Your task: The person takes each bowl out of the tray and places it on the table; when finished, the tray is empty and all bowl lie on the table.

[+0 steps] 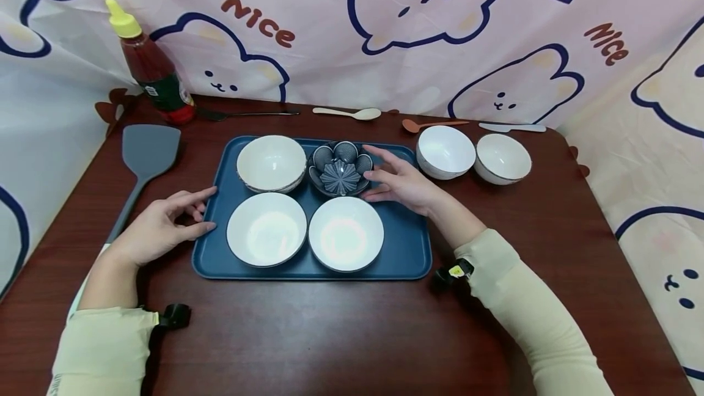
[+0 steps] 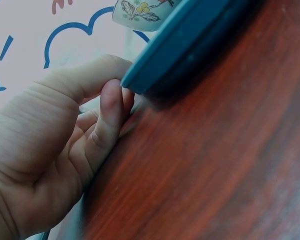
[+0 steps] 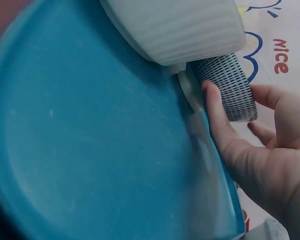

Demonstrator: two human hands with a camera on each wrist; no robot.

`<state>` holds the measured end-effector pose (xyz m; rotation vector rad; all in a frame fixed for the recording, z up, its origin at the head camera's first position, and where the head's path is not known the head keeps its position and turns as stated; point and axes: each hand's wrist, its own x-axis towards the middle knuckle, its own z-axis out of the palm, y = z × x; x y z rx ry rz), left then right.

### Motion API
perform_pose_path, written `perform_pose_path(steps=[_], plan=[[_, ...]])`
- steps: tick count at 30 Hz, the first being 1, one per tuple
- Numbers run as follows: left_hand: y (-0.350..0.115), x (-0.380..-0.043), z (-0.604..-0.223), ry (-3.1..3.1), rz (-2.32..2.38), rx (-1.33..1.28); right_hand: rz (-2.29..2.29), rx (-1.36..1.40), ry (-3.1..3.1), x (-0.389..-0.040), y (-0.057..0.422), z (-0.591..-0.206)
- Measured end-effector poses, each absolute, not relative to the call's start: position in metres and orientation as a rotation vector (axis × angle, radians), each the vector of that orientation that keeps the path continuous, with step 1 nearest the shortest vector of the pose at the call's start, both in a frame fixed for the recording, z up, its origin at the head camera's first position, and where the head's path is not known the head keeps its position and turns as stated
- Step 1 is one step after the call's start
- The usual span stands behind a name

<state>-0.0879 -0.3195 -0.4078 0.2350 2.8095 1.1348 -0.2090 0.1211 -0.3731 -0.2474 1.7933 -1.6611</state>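
My right hand (image 1: 400, 183) holds a dark blue flower-shaped bowl (image 1: 341, 177) by its right side, fingers spread along the rim. In the right wrist view the patterned outside of that bowl shows between thumb and fingers. A blue tray (image 1: 407, 249) lies beneath, with the bowl at its back middle. My left hand (image 1: 159, 225) holds the tray's left edge, thumb and forefinger apart at the rim. Also on the tray are a white bowl (image 1: 272, 162) at back left, another white bowl (image 1: 266, 229) at front left and a third white bowl (image 1: 346, 234) beside it.
Two small white bowls, one nearer (image 1: 445, 151) and one farther right (image 1: 503, 159), stand right of the tray. A grey spatula (image 1: 148, 148) lies left, below a red sauce bottle (image 1: 154, 69). Behind the tray lie a black utensil (image 1: 247, 113), cream spoon (image 1: 352, 113), brown spoon (image 1: 423, 125) and pale knife (image 1: 511, 128).
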Motion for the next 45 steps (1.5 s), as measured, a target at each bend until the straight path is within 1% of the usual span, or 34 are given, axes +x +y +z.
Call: perform_pose_path(steps=[10,18,24,34,45], plan=[[-0.32,-0.09,-0.405,2.808,1.127,0.22,-1.76,-0.206,1.722,-0.211,0.113,-0.378],[-0.318,-0.088,-0.406,2.806,1.132,0.221,-1.843,-0.157,1.707,-0.207,0.12,-0.377],[-0.317,-0.087,-0.408,2.799,1.132,0.229,-1.926,-0.109,1.678,-0.195,0.132,-0.371],[-0.318,-0.087,-0.405,2.806,1.118,0.21,-2.004,-0.125,1.687,-0.181,0.148,-0.355],[-0.316,-0.086,-0.404,2.811,1.147,0.233,-1.992,-0.107,1.696,-0.152,0.185,-0.347]])
